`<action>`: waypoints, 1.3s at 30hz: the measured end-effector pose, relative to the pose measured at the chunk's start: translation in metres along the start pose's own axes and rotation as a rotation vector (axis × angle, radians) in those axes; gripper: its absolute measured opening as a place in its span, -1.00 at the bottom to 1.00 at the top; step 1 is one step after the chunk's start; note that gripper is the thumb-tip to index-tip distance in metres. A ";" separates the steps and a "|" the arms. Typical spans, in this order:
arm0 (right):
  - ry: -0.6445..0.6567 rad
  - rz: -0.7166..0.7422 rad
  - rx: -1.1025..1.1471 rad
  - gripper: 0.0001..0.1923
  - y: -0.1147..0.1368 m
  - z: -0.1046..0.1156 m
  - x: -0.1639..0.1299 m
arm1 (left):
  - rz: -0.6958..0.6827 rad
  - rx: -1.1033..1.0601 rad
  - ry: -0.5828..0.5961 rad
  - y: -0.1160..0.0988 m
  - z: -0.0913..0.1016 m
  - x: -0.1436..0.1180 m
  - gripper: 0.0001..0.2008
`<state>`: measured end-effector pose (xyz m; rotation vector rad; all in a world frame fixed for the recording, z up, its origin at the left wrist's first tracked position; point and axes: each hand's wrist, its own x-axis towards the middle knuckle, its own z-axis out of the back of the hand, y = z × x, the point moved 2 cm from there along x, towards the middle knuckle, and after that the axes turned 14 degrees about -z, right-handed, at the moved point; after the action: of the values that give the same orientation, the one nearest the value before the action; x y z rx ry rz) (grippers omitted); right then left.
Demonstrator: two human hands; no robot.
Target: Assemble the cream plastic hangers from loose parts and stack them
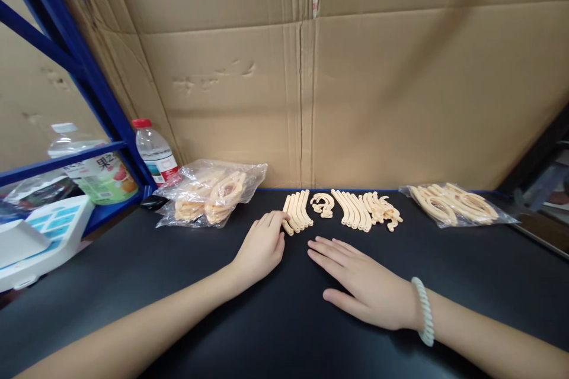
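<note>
Touching the left end of a row of curved strips [299, 212], the left hand [261, 244] has bent fingers; whether they grip one, I cannot tell. The right hand [360, 284], palm down, fingers nearly straight and empty, is nearer than the hooked pieces [327, 211]. Right of those are a second row [354, 210] and a small heap [380, 211]; one bag of parts [213, 196] lies far left, another bag [454, 205] far right.

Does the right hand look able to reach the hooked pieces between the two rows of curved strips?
Likely yes: only bare black tabletop shows between the right hand and the hooked pieces, and the left hand is to one side.
</note>
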<state>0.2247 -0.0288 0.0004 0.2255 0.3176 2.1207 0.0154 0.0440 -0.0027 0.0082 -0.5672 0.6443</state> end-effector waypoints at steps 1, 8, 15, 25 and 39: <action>-0.004 0.001 0.006 -0.39 0.000 0.000 0.000 | -0.002 -0.003 0.001 0.000 0.000 0.000 -0.66; -0.012 0.001 0.001 -0.39 0.000 -0.002 0.001 | -0.008 -0.009 -0.004 -0.001 0.001 0.000 -0.65; 0.023 -0.016 -0.030 -0.38 0.001 0.000 0.001 | -0.012 -0.013 0.010 -0.001 0.001 0.000 -0.65; -0.009 0.002 -0.006 -0.39 0.000 0.000 0.000 | 0.010 0.015 0.025 -0.001 0.000 0.001 -0.69; 0.016 -0.013 -0.032 -0.39 0.001 0.001 0.001 | -0.002 0.133 0.127 -0.006 0.002 0.003 -0.79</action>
<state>0.2236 -0.0278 0.0012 0.1877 0.2940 2.1140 0.0201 0.0401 0.0015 0.0916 -0.4011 0.6747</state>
